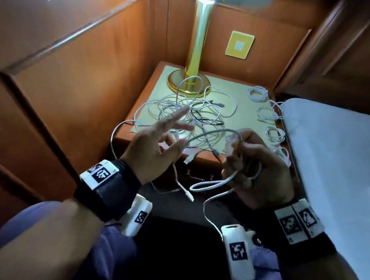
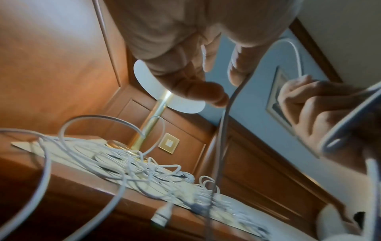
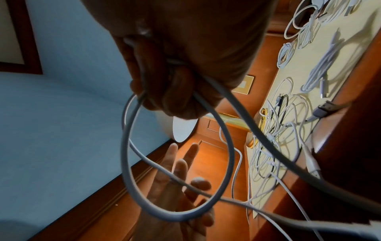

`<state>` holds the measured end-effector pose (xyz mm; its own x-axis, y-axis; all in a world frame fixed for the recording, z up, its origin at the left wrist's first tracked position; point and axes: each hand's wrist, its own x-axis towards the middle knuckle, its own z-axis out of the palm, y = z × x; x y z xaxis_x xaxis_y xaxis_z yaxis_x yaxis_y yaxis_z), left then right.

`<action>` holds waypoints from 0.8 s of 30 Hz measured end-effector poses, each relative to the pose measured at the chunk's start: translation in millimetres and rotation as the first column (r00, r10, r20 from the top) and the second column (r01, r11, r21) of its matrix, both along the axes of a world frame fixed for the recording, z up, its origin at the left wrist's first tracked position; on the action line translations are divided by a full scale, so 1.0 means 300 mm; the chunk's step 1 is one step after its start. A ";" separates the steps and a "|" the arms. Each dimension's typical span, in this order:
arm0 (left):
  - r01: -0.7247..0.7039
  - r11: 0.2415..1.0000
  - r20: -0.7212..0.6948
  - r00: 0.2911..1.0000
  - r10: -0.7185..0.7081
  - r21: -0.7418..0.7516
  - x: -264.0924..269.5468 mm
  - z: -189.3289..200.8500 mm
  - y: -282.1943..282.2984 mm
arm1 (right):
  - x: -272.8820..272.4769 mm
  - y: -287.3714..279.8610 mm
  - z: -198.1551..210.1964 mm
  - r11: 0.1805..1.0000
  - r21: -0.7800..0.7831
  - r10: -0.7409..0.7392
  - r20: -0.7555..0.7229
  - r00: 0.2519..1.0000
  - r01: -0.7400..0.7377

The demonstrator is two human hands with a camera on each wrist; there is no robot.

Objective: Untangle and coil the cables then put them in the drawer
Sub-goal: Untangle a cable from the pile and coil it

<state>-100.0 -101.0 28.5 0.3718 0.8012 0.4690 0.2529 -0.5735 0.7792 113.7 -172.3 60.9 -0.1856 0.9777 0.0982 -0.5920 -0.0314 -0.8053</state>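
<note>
A grey cable (image 1: 216,132) arcs between my two hands in front of the nightstand (image 1: 229,87). My right hand (image 1: 247,166) grips its coiled loops (image 3: 228,146), which hang below the curled fingers. My left hand (image 1: 156,141) pinches the same cable (image 2: 224,127) between thumb and index finger, with the other fingers stretched out. A tangle of white and dark cables (image 1: 189,108) lies on the middle of the top. Three coiled white cables (image 1: 257,93) sit along its right edge. The drawer front below the top is in deep shadow.
A brass lamp (image 1: 195,50) stands at the back of the nightstand, its base touching the tangle. A white bed (image 1: 336,154) borders the right side. Wood panelling closes the left and back. A USB plug (image 1: 187,161) hangs over the front edge.
</note>
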 end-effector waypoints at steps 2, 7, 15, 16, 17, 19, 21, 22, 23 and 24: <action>0.064 0.996 0.085 0.995 -0.059 -0.059 0.011 0.007 -0.080 | -0.003 -0.059 -0.012 0.998 -0.038 -0.056 0.024 0.998 0.057; 0.291 0.911 0.282 0.936 -0.209 -0.293 -0.008 0.026 -0.286 | 0.026 -0.208 -0.067 0.931 -0.169 -0.320 0.057 0.946 0.325; 0.374 0.900 0.156 0.925 -0.346 -0.223 0.013 0.003 -0.566 | -0.011 -0.415 -0.157 0.871 -0.228 -0.344 0.351 0.871 0.436; 0.351 0.913 0.169 0.932 -0.319 -0.208 0.018 0.009 -0.588 | -0.024 -0.436 -0.161 0.879 -0.212 -0.314 0.416 0.854 0.427; 0.306 0.929 0.192 0.944 -0.269 -0.206 0.021 0.014 -0.604 | -0.040 -0.457 -0.162 0.893 -0.186 -0.272 0.502 0.821 0.410; 0.176 0.951 0.245 0.963 -0.113 -0.254 0.019 0.028 -0.621 | -0.064 -0.495 -0.162 0.929 -0.106 -0.166 0.736 0.656 0.354; 0.037 0.962 0.247 0.969 0.032 -0.270 0.006 0.045 -0.621 | -0.077 -0.524 -0.145 0.954 -0.023 -0.108 0.903 0.417 0.298; -0.013 0.968 0.226 0.971 0.071 -0.249 -0.003 0.057 -0.615 | -0.082 -0.535 -0.125 0.961 0.010 -0.124 0.909 0.397 0.276; -0.054 0.976 0.199 0.975 0.097 -0.212 -0.013 0.068 -0.606 | -0.091 -0.546 -0.099 0.967 0.024 -0.144 0.874 0.465 0.254; -0.088 0.983 0.174 0.978 0.116 -0.164 -0.020 0.078 -0.595 | -0.102 -0.554 -0.075 0.978 -0.003 -0.121 0.810 0.574 0.210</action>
<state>-106.0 -279.6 51.9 0.2043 0.8986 0.3883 0.1496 -0.4207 0.8948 83.3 -338.5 38.5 0.0209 0.9952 -0.0956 0.2910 -0.0975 -0.9517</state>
